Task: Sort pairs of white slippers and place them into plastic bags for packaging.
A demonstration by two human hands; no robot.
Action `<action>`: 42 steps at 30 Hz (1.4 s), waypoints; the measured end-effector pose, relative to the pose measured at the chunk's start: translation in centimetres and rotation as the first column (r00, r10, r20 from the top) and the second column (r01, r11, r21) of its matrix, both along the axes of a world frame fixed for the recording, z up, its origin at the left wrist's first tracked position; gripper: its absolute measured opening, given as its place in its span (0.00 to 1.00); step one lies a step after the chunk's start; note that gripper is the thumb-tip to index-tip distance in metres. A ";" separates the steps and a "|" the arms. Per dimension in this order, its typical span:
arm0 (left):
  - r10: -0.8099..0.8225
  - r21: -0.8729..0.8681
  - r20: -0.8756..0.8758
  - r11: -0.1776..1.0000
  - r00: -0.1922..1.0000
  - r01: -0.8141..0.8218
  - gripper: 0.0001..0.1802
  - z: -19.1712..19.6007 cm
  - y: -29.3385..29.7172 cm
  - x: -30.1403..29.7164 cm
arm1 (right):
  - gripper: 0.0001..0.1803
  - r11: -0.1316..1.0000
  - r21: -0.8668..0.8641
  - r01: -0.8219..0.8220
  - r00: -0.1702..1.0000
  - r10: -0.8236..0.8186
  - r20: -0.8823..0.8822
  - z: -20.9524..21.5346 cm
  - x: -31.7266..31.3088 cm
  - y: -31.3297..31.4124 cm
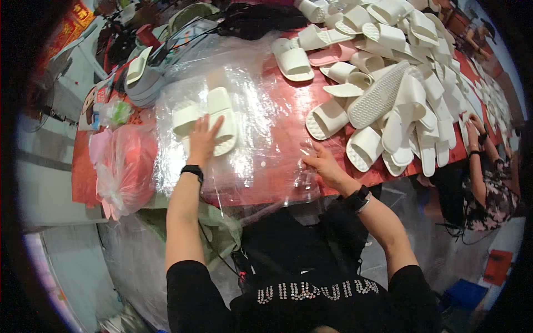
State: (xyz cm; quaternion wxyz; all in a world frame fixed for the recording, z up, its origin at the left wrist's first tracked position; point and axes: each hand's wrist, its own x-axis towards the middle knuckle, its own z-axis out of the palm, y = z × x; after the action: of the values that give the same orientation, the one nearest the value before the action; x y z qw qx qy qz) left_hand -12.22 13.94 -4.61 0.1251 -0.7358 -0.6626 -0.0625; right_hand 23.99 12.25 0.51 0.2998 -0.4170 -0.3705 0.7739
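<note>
**Pair of white slippers point(218, 102) pinned flat beneath the left hand point(202, 139)**

The biggest thing here is the red-topped table point(86, 186), with twelve o'clock as its far side and the view's middle as the dial's centre. Clear plastic sheeting point(250, 191) covers its middle, glossy and wrinkled, probably spread out so that it is within reach of both hands.

At two o'clock rises the heap of white slippers point(388, 89), tumbled soles-up and soles-down; the loose piling suggests that easy picking matters more than order. Farther out at three o'clock, a co-worker point(488, 188) has both hands near more slippers.

A bagged pink-red bundle point(130, 166) sits at nine o'clock on the table, perhaps set there to keep the middle free.

The pair lies at ten o'clock, side by side over the sheeting; whether a layer of film also covers them I cannot tell. The left hand's grip is released: fingers spread, palm down across them, likely to steady them against sliding.

The right hand point(325, 165), just in at three o'clock, has its grip apparently pinched on the sheeting's near-right edge, presumably to control the slippery film.

Smallest, a lone pink slipper point(333, 54) shows at one o'clock among the white.
</note>
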 end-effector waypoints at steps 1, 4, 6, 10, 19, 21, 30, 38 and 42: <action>-0.006 -0.028 0.012 1.000 1.000 0.006 0.37 1.0 0.1 0.0 | 0.22 1.000 0.028 -0.009 1.000 0.008 0.015 0.1 1.7 -0.1; 0.078 -0.099 -0.025 0.992 0.997 -0.080 0.40 2.7 0.1 -1.8 | 0.22 0.983 0.162 0.085 0.987 -0.106 0.122 -0.6 6.1 -1.4; 0.286 -0.242 -0.010 0.929 0.958 -0.280 0.45 3.6 -0.1 -2.0 | 0.20 0.965 0.094 0.245 0.955 -0.257 0.147 -1.4 9.6 -2.7; 0.490 -0.373 -0.098 0.789 0.866 -0.489 0.45 5.1 -0.5 -1.9 | 0.19 0.983 0.049 0.177 0.963 -0.183 0.200 -2.2 14.4 -5.2; 0.089 -0.297 0.669 0.942 0.738 0.155 0.32 1.6 -3.9 13.7 | 0.22 0.970 -0.032 0.240 0.949 -0.227 0.219 -3.3 13.7 -6.2; -0.174 -0.110 0.427 0.964 0.887 0.242 0.30 0.2 -4.2 17.0 | 0.26 0.969 -0.005 0.248 0.934 -0.238 0.265 -3.7 14.0 -6.1; -0.157 -0.035 0.725 0.964 0.671 0.262 0.20 -0.1 -3.1 17.3 | 0.44 0.906 0.408 0.111 0.852 -0.299 0.430 -3.4 14.0 -9.2; -0.108 -0.053 0.531 0.986 0.840 0.160 0.28 4.7 -1.9 13.1 | 0.31 0.754 0.632 -0.182 0.781 -0.279 0.558 0.0 13.1 -6.1; -0.043 -0.094 0.453 0.991 0.891 0.095 0.28 1.9 -0.8 6.7 | 0.31 0.536 0.831 -0.147 0.750 -0.488 0.447 0.1 14.2 -1.5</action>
State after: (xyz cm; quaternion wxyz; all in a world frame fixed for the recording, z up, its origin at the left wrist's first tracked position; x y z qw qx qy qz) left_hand -5.51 13.15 -2.75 -0.0759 -0.7304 -0.6495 -0.1975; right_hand 38.24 10.74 0.61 0.3947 -0.4969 -0.7206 0.2794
